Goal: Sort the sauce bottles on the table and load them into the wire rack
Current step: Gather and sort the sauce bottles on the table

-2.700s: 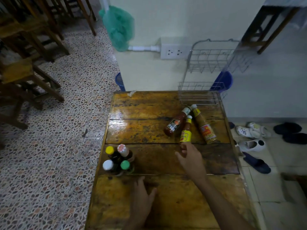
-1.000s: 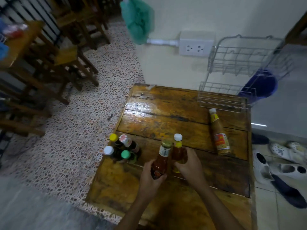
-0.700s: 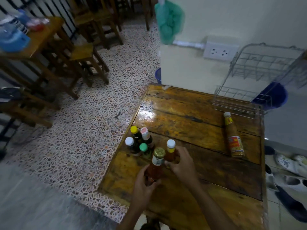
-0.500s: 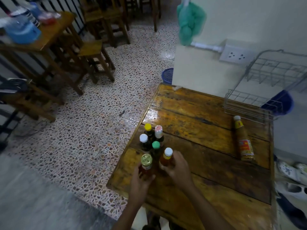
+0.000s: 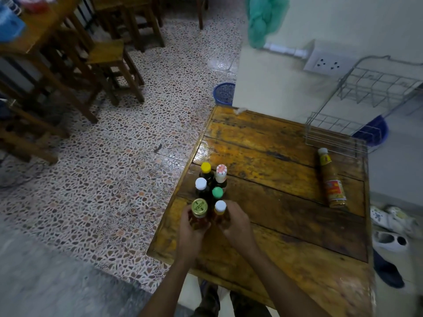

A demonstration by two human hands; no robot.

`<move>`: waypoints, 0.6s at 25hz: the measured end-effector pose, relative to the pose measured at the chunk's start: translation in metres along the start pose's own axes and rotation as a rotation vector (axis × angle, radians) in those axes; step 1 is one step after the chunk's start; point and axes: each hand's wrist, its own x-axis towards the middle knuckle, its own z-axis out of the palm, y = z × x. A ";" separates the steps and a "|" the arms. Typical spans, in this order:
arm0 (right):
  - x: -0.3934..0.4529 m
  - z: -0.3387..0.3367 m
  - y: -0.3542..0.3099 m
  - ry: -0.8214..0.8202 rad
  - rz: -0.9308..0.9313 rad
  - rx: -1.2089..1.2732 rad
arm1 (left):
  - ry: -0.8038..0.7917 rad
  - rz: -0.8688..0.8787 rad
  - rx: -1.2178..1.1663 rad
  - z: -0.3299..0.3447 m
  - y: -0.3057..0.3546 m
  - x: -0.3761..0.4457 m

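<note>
The left hand (image 5: 191,227) holds the gold-cap bottle (image 5: 199,212). The right hand (image 5: 235,221) holds the white-cap bottle (image 5: 220,211) just beside it

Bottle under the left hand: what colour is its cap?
Gold, with dark print on top; the bottle stands upright, gripped by the left hand. Head view, the only one.

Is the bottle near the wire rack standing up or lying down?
Lying down. The orange-sauce bottle rests on its side on the table, cap toward the wire rack.
</note>
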 end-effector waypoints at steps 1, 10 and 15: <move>-0.001 0.001 -0.002 0.002 0.024 -0.009 | -0.002 -0.002 0.008 -0.001 -0.002 0.001; -0.009 0.006 -0.004 -0.013 0.120 -0.034 | 0.018 -0.068 0.102 -0.003 -0.008 0.000; -0.029 -0.028 0.026 -0.086 0.192 -0.119 | 0.051 -0.232 0.519 0.017 -0.018 -0.034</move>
